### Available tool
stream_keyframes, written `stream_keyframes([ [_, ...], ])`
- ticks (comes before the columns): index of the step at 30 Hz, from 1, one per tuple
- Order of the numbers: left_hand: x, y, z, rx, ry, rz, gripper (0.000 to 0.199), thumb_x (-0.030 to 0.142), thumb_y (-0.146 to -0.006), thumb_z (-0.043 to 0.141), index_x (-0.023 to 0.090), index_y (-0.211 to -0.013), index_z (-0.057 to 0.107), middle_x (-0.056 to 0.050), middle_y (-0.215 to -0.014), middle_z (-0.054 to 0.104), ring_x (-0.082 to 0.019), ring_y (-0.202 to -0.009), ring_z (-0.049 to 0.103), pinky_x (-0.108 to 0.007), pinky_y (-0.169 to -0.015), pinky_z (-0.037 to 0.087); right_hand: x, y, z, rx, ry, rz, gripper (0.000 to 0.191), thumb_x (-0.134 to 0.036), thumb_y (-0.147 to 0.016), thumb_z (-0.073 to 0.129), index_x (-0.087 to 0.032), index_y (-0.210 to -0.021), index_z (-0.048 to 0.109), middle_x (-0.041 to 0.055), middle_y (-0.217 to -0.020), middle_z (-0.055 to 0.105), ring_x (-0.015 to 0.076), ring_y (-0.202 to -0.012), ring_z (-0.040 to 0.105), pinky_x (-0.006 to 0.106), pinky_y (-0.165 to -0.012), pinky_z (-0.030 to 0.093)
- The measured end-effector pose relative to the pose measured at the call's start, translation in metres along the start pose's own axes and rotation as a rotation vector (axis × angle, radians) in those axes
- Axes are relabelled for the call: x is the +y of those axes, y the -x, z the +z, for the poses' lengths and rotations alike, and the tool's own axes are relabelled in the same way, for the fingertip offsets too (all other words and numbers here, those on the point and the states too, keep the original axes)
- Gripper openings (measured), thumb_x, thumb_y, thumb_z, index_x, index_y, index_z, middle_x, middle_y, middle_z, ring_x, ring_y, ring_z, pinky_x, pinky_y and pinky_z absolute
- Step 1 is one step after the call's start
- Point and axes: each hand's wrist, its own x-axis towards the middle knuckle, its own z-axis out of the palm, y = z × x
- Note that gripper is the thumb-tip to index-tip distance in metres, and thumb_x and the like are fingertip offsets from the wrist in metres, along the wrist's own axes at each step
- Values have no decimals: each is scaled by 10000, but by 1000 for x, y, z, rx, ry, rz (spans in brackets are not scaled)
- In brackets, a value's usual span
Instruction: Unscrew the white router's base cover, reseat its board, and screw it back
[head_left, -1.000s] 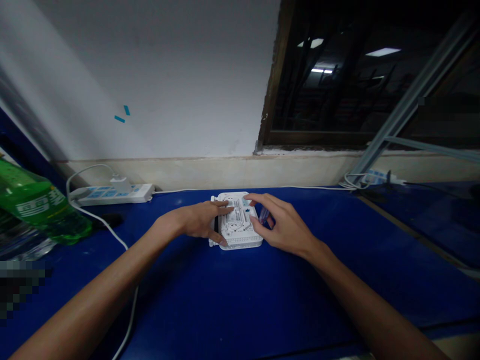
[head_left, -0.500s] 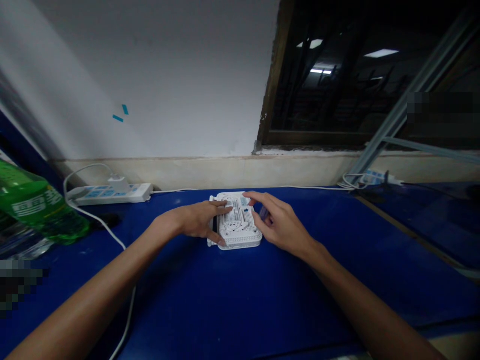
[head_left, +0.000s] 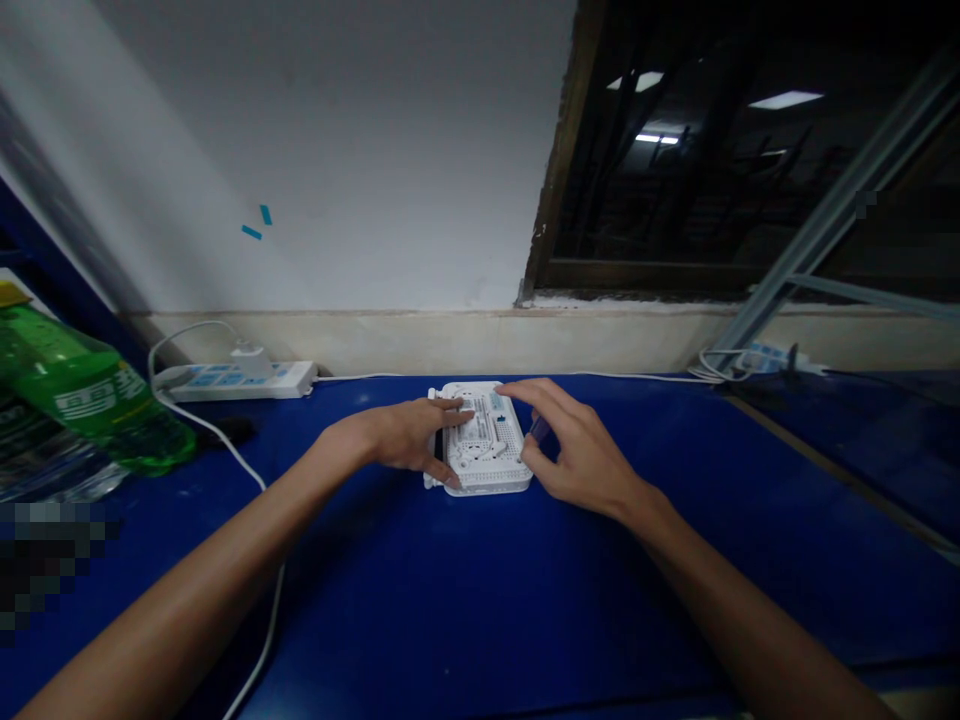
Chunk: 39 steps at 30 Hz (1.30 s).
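The left hand [head_left: 409, 435], fingers spread, clasps the side of a flat white vented plastic router [head_left: 487, 450] lying on a blue tabletop [head_left: 360, 600], while the right hand [head_left: 581, 445] curves over it, pinching a small translucent purple object [head_left: 538, 430] just beside the router, a white power strip [head_left: 240, 381] well off to the left.

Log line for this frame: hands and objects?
left hand clasps white vented plastic device | right hand holds small purple object | surface: blue table
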Motion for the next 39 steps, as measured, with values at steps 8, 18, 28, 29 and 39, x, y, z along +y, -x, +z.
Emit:
stream_keyframes([
  [8,0,0,0,3,-3,14,987,592,-765,742,234,-1543,252,-123,-1610,211,-312,-1444,312,-439,-1176,282,1,0,3,1,-59,27,582,-110,-849,558,-278,-1396,450,64,-1234,612,192,-904,638,340,-789,541],
  [18,-1,-1,0,3,14,19,1002,563,-756,760,218,-1544,247,-121,-1613,188,-301,-1463,270,-426,-1196,251,1,0,2,4,-83,20,571,-125,-866,543,-288,-1404,444,66,-1192,621,175,-818,626,320,-707,536],
  [28,-3,-1,2,2,18,18,1015,583,-755,752,216,-1548,234,-120,-1615,191,-300,-1465,264,-426,-1199,236,3,0,4,3,-78,12,530,-118,-879,532,-278,-1382,477,62,-1161,646,172,-815,638,318,-728,541],
  [29,-3,-1,2,-2,19,15,1021,582,-755,753,205,-1549,232,-121,-1616,186,-301,-1466,263,-422,-1201,233,3,0,4,0,-83,3,575,-89,-848,536,-276,-1387,469,66,-1194,633,183,-861,640,328,-759,541],
  [39,-4,-2,3,17,14,33,981,583,-756,746,255,-1541,257,-108,-1611,207,-304,-1459,282,-458,-1183,263,1,-1,3,3,-106,-19,564,-100,-862,537,-284,-1391,470,71,-1212,622,171,-810,629,328,-723,551],
])
